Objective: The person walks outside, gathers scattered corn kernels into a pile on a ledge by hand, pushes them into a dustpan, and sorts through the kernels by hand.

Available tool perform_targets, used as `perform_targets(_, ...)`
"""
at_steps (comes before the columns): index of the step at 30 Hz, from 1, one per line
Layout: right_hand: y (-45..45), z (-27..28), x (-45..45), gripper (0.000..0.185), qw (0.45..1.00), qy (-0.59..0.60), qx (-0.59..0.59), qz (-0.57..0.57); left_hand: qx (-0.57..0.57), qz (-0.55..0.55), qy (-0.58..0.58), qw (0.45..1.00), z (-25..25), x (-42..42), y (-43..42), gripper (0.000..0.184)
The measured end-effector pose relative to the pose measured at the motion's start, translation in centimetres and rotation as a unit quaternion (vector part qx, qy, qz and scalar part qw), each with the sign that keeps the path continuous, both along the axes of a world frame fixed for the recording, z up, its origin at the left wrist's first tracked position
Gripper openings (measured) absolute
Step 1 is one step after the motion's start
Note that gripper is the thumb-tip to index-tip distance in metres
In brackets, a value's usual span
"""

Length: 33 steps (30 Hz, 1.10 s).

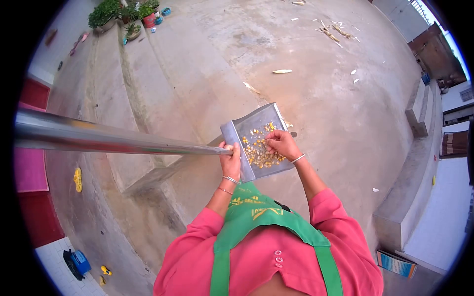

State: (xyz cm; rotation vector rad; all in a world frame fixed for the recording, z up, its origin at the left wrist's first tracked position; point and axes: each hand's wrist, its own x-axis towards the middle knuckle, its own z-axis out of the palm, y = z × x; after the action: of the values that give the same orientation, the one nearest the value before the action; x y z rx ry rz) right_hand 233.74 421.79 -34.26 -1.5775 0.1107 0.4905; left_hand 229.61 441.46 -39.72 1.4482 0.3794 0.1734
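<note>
A grey metal dustpan [287, 171] is held up in front of the body, with yellow corn kernels and pale bits [256, 152] scattered in it. My left hand [230, 160] is wrapped round the dustpan's long silver handle [148, 142], close to the pan's left edge. Over the right part of the pan is my right hand [281, 144], its fingers pinched together just above the kernels. Whatever those fingertips hold, if anything, is too small to make out.
Concrete steps [148, 177] run along the left. Husk pieces [282, 71] lie on the concrete floor [345, 128]. Potted plants [103, 15] stand at the upper left, yellow shoes [78, 179] at the left, and a low ledge [402, 212] at the right.
</note>
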Motion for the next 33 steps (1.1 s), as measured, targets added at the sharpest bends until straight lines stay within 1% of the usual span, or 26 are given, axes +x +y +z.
perform_targets(1, -1.2, -0.1, 1.4, 0.012, 1.0, -0.006, -0.003, -0.012, 0.005, -0.015, -0.004, 1.0, -1.1, 2.2, -0.8, 0.036)
perform_targets(2, -1.9, 0.3, 2.8, 0.011, 0.999, 0.019, -0.02, -0.019, 0.01, -0.029, -0.008, 0.999, -0.7, 4.4, -1.7, 0.036)
perform_targets(3, -2.6, 1.0, 4.3, 0.011, 0.998, 0.042, -0.037, -0.025, -0.018, -0.043, -0.008, 0.999, -0.3, 6.7, -2.7, 0.035)
perform_targets(5, -3.9, 1.6, 7.6, 0.01, 0.996, 0.037, -0.07, -0.032, -0.048, -0.063, -0.015, 0.997, 1.0, 11.6, -4.4, 0.034)
perform_targets(7, -5.0, 2.0, 10.4, 0.01, 0.989, 0.018, -0.137, -0.045, 0.091, -0.111, -0.061, 0.988, 2.7, 15.5, -6.0, 0.033)
perform_targets(8, -5.4, 1.6, 11.7, 0.012, 0.984, -0.002, -0.167, -0.056, 0.1, -0.122, -0.065, 0.985, 2.5, 17.4, -6.9, 0.033)
perform_targets(9, -5.7, 1.4, 12.8, 0.012, 0.984, -0.003, -0.161, -0.071, 0.056, -0.122, -0.052, 0.99, 2.1, 19.2, -7.9, 0.031)
perform_targets(10, -6.5, 1.4, 14.1, 0.014, 0.966, -0.071, -0.247, -0.027, 0.008, -0.121, -0.038, 0.992, 1.9, 21.1, -9.1, 0.03)
perform_targets(11, -7.3, 1.2, 15.3, 0.017, 0.932, -0.138, -0.334, 0.017, 0.008, -0.133, -0.045, 0.99, 2.0, 22.9, -10.1, 0.03)
perform_targets(12, -7.7, 1.0, 16.7, 0.021, 0.907, -0.171, -0.383, 0.032, -0.005, -0.141, -0.04, 0.989, 2.1, 24.2, -11.2, 0.028)
perform_targets(15, -10.1, -0.8, 20.7, 0.018, 0.847, -0.156, -0.502, 0.074, -0.021, -0.167, -0.016, 0.986, 2.0, 28.4, -14.9, 0.024)
perform_targets(18, -13.7, -2.3, 24.6, 0.013, 0.832, -0.18, -0.52, 0.073, -0.011, -0.166, -0.006, 0.986, 2.2, 32.0, -18.3, 0.023)
perform_targets(19, -15.4, -2.7, 26.2, 0.013, 0.834, -0.181, -0.516, 0.073, -0.047, -0.153, 0.022, 0.987, 2.4, 33.2, -19.7, 0.023)
perform_targets(21, -19.5, -2.8, 29.7, 0.014, 0.896, -0.231, -0.38, -0.002, -0.08, -0.133, 0.051, 0.986, 2.2, 35.9, -22.5, 0.023)
perform_targets(22, -21.8, -2.6, 31.7, 0.009, 0.912, -0.236, -0.334, -0.014, -0.062, -0.129, 0.042, 0.989, 2.1, 37.9, -23.9, 0.024)
perform_targets(23, -24.0, -2.0, 33.5, 0.009, 0.914, -0.236, -0.329, -0.011, -0.044, -0.125, 0.033, 0.991, 2.0, 39.5, -25.0, 0.024)
perform_targets(24, -26.1, -1.2, 35.1, 0.009, 0.953, -0.169, -0.245, -0.053, -0.032, -0.122, 0.033, 0.992, 1.9, 40.6, -26.3, 0.024)
perform_targets(25, -28.3, -0.3, 36.4, 0.01, 0.978, -0.1, -0.159, -0.096, -0.021, -0.118, 0.032, 0.992, 1.8, 41.7, -27.5, 0.024)
perform_targets(26, -30.1, 1.6, 37.9, 0.012, 0.986, -0.058, -0.084, -0.129, -0.009, -0.108, 0.018, 0.994, 1.9, 43.3, -28.7, 0.025)
perform_targets(27, -32.5, 1.7, 39.9, 0.012, 0.986, -0.065, -0.08, -0.129, 0.002, -0.1, 0.001, 0.995, 1.8, 45.3, -29.9, 0.026)
perform_targets(28, -35.1, 1.5, 41.8, 0.011, 0.981, -0.076, -0.075, -0.165, 0.046, -0.1, -0.021, 0.994, 0.6, 47.2, -31.0, 0.026)
perform_targets(29, -37.2, 1.1, 42.7, 0.013, 0.974, -0.079, -0.072, -0.199, 0.049, -0.1, -0.014, 0.994, 0.6, 48.3, -31.8, 0.026)
perform_targets(30, -39.2, 1.2, 43.7, 0.013, 0.976, -0.072, -0.07, -0.195, 0.027, -0.096, -0.021, 0.995, 0.6, 49.6, -32.9, 0.026)
perform_targets(31, -41.2, 1.5, 45.1, 0.016, 0.958, -0.085, -0.189, -0.201, 0.003, -0.091, -0.03, 0.995, 0.8, 50.9, -33.9, 0.027)
perform_targets(32, -42.7, 1.9, 46.6, 0.019, 0.925, -0.102, -0.304, -0.203, 0.003, -0.084, -0.028, 0.996, 0.2, 52.2, -34.7, 0.027)
perform_targets(33, -43.6, 1.9, 48.1, 0.019, 0.927, -0.105, -0.303, -0.196, 0.011, -0.076, -0.015, 0.997, -0.4, 53.9, -35.4, 0.024)
